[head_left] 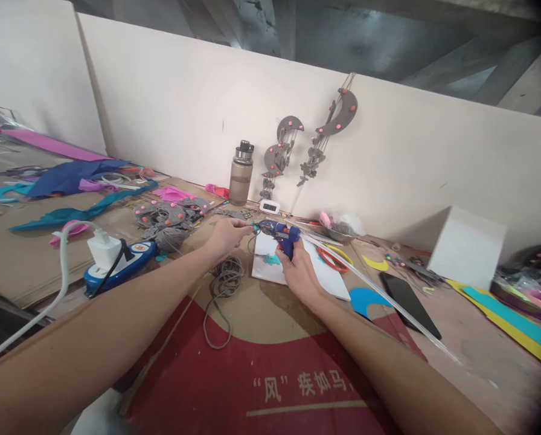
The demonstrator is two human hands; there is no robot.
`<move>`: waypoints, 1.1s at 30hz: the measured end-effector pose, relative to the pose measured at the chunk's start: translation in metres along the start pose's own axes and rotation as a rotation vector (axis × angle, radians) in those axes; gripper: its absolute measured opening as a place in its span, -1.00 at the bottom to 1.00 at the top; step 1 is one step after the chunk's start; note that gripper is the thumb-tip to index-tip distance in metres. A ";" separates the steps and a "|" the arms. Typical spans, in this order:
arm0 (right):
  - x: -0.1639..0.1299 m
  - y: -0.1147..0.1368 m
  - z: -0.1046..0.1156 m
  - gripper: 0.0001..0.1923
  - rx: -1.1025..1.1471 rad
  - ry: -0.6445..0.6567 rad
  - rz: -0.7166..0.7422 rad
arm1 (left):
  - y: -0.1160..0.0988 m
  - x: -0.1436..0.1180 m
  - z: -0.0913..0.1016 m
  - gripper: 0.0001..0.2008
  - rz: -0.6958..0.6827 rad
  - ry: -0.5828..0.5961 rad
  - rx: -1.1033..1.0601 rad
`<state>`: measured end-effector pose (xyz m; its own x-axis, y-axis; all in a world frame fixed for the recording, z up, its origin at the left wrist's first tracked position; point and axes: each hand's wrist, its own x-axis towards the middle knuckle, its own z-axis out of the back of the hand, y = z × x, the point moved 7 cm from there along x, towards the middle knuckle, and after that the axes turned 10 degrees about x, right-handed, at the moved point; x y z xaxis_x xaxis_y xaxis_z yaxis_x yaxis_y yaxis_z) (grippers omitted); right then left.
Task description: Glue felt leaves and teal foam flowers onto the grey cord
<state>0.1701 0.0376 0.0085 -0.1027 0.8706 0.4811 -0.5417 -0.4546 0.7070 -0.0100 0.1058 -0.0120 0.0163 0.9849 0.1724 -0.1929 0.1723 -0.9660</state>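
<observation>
My right hand (300,269) grips the handle of a blue hot glue gun (280,234), its nozzle pointing left. My left hand (227,234) pinches something small at the nozzle tip; I cannot tell what it is. Under both hands lies a white sheet (327,279) with a small teal felt shape (270,260) on it. A coil of grey cord (225,284) lies just below my left hand. A long clear glue stick (388,299) runs from the gun's back toward the lower right.
A blue power strip (119,266) with a white plug sits left. Grey felt pieces with orange dots (168,212), a water bottle (241,173), red scissors (332,260), a black phone (409,302), a white box (467,248) and coloured foam strips (510,320) lie around. Felt ornaments (313,142) hang on the wall.
</observation>
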 end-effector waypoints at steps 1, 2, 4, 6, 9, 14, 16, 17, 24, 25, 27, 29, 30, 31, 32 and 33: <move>0.000 -0.001 0.000 -0.75 -0.001 0.001 -0.002 | 0.000 0.000 0.000 -0.79 0.009 -0.001 -0.006; 0.000 -0.001 0.000 -0.75 -0.006 0.001 -0.005 | 0.001 0.000 -0.001 -0.79 0.017 -0.002 -0.008; 0.000 -0.003 -0.001 -0.76 -0.018 0.005 -0.017 | 0.002 0.000 -0.001 -0.79 0.027 -0.003 -0.005; 0.000 -0.004 -0.001 -0.75 -0.018 0.008 -0.022 | 0.002 0.000 -0.001 -0.78 0.017 -0.002 0.002; 0.000 -0.002 -0.001 -0.74 -0.005 0.013 -0.011 | 0.001 0.001 0.001 -0.78 -0.012 -0.002 0.011; 0.000 -0.001 0.000 -0.74 0.001 0.003 -0.013 | 0.002 0.002 0.000 -0.77 -0.001 0.004 -0.008; 0.000 -0.001 0.000 -0.74 0.000 -0.002 -0.014 | 0.003 0.002 0.000 -0.77 0.002 0.002 -0.003; 0.000 -0.002 0.000 -0.75 -0.003 -0.002 -0.014 | 0.003 0.002 0.000 -0.77 0.001 0.001 0.000; 0.000 -0.002 0.000 -0.71 -0.028 -0.001 -0.011 | 0.001 0.001 0.000 -0.78 -0.023 0.002 0.027; 0.000 -0.002 0.000 -0.71 -0.028 0.000 -0.012 | 0.001 0.001 0.000 -0.78 -0.024 0.005 0.022; 0.000 -0.003 -0.001 -0.72 -0.020 0.009 -0.023 | 0.002 0.001 -0.001 -0.78 -0.023 0.011 0.016; 0.000 -0.004 -0.001 -0.74 -0.014 0.019 -0.035 | 0.003 0.002 -0.001 -0.78 -0.020 0.008 0.021; 0.000 -0.004 -0.001 -0.74 -0.014 0.020 -0.036 | 0.003 0.002 0.000 -0.78 -0.022 0.003 0.025; 0.000 -0.004 -0.001 -0.74 -0.016 0.017 -0.035 | 0.003 0.003 0.000 -0.78 -0.024 -0.003 0.030; 0.000 -0.004 0.000 -0.74 -0.019 0.012 -0.032 | 0.003 0.003 0.001 -0.78 -0.028 -0.009 0.034; 0.000 -0.005 0.000 -0.73 -0.017 0.009 -0.032 | 0.003 0.003 0.001 -0.78 -0.033 -0.013 0.034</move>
<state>0.1723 0.0401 0.0050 -0.0926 0.8863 0.4537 -0.5586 -0.4235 0.7132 -0.0118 0.1089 -0.0138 0.0101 0.9783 0.2068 -0.2260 0.2037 -0.9526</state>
